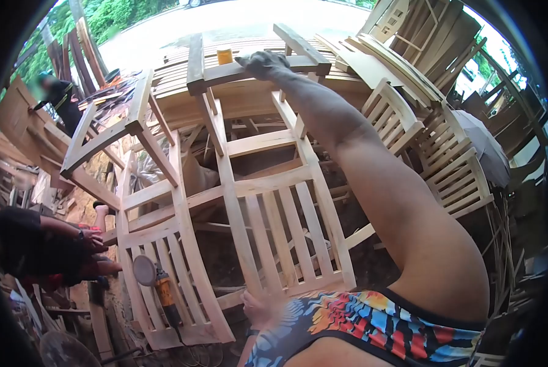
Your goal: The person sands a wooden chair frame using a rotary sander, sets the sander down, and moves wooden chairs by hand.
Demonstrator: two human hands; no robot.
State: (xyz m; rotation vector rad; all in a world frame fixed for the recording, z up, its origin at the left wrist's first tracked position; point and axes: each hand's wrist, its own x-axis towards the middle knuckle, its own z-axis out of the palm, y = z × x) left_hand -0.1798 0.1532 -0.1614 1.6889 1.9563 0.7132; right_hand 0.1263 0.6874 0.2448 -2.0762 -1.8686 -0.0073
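**Right hand (264,65) reaches to the far rail of a wooden chair frame (274,181), left hand (260,309) at its near end**

In the head view, the pale chair frame lies in the middle with its slatted back toward the person and its legs on the far side. The right arm (384,177) stretches over the frame's right side, and the right hand sits on the far rail (222,74), its fingers bent down over the wood. Whether they grip the rail or something under the palm cannot be told. Just left of that hand stands a small yellow-orange cylinder (225,57).

The left hand is low in the view, beside the near corner of the slatted back. It is partly blurred, and whether its fingers are open or closed cannot be told. The person's patterned top (359,318) fills the bottom edge.

To the left lies a second chair frame (145,196), set much the same way. A power tool (165,295) with an orange body and a round disc rests on its slats. Further left is a person in a dark shirt (26,244), and beyond, another person in dark clothing (60,101) near a large board (18,119). Slatted chair backs (448,150) stand at the right, below stacked boards (387,64).
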